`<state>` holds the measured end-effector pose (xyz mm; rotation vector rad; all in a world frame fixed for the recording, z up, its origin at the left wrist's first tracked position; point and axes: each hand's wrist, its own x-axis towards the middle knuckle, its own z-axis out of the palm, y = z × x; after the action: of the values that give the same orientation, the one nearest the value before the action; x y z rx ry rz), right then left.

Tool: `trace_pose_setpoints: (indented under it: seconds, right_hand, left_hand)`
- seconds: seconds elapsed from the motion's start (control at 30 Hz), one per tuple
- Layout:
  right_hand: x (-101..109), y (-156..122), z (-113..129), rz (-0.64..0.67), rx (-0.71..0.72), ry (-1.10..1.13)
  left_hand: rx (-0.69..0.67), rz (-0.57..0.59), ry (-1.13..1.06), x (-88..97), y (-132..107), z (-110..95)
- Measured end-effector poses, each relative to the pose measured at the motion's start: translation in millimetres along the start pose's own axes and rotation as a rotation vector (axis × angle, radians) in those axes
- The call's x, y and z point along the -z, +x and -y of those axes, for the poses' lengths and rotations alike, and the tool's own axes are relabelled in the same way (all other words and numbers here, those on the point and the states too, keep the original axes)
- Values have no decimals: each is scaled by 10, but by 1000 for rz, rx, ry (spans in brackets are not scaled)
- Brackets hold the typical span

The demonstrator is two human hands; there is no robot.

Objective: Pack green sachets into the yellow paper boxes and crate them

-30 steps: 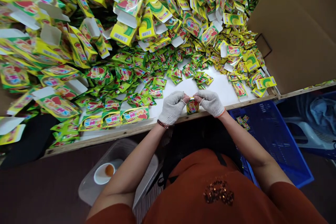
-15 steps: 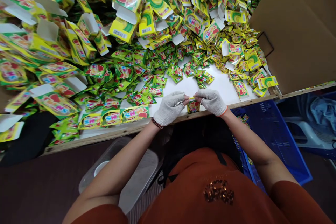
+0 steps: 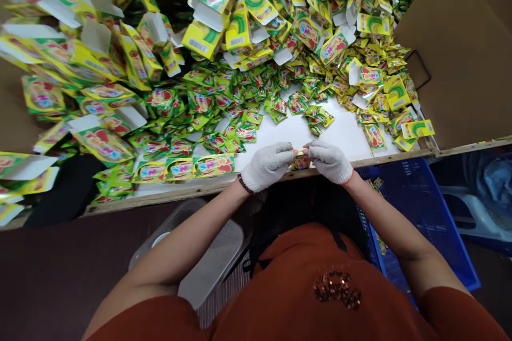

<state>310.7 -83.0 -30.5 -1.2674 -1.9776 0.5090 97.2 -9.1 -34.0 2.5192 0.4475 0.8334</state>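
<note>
A small yellow and green candy box (image 3: 300,162) stands at the table's front edge, partly covered by my fingers. My left hand (image 3: 269,165), in a white knitted glove with bare fingertips, pinches its left side near the top. On the other side my right hand (image 3: 330,161), gloved the same way, has its fingertips closed on the upper edge. Whether the box's top flap is folded in, I cannot tell. Left of my hands, several printed boxes (image 3: 214,164) lie in a row along the edge. Small green candy packets (image 3: 246,133) are heaped just behind them.
Yellow candy boxes (image 3: 202,39), many with open white flaps, are piled across the back. Yellow packets (image 3: 344,88) lie at back right, beside a brown cardboard panel (image 3: 460,64). A blue plastic crate (image 3: 432,224) is below the table at right. Black cloth (image 3: 66,192) hangs over the left edge.
The camera view has shifted, so the scene sits slightly further right. My fingers have drawn closer together over the top of the candy box, covering more of it.
</note>
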Motion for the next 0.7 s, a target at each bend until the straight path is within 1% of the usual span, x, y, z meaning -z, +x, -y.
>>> trace_pose_setpoints:
  seconds: [0.07, 0.1, 0.13, 0.17, 0.23, 0.27, 0.3, 0.33, 0.37, 0.4, 0.43, 0.47, 0.5, 0.53, 0.57, 0.63, 0.7]
  right_hand:
    - [15, 42, 26, -64, -16, 18]
    - [71, 57, 57, -118, -23, 11]
    - [168, 60, 103, -169, -29, -14]
    - [310, 46, 163, -241, -39, -63]
    - [703, -35, 320, -238, -62, -234]
    - [930, -98, 410, -219, -97, -373]
    - [1154, -169, 503, -175, -136, -528]
    - [1356, -241, 590, -194, -170, -681]
    - [1519, -305, 668, -260, -177, -793]
    - [1631, -355, 730, -292, -205, -852]
    - [1684, -386, 772, -328, -227, -861]
    - [1676, -396, 793, -342, -245, -822]
    - [1610, -385, 792, -331, -262, -747]
    - [1491, -357, 772, -309, -272, -649]
    - [1327, -315, 736, -276, -279, -542]
    - [911, -207, 635, -214, -311, -325]
    - [462, -90, 507, -244, -370, -29]
  left_hand:
    - [32, -11, -11, 61, 16, -6]
    - [69, -6, 9, 131, 16, -5]
    - [126, 13, 59, 231, 6, -3]
    - [202, 52, 139, 359, -17, 1]
    - [372, 198, 349, 666, -101, 18]
    - [446, 302, 457, 822, -159, 34]
    - [489, 433, 537, 965, -223, 57]
    - [536, 542, 610, 1083, -287, 89]
    - [574, 632, 661, 1170, -345, 126]
    - [592, 705, 688, 1226, -393, 167]
    - [598, 749, 700, 1251, -426, 207]
    - [594, 763, 695, 1253, -441, 241]
    - [586, 748, 675, 1235, -438, 265]
    - [583, 702, 640, 1203, -415, 276]
    - [590, 625, 590, 1158, -377, 273]
    - [624, 393, 418, 1027, -262, 229]
    - [641, 121, 124, 826, -128, 153]
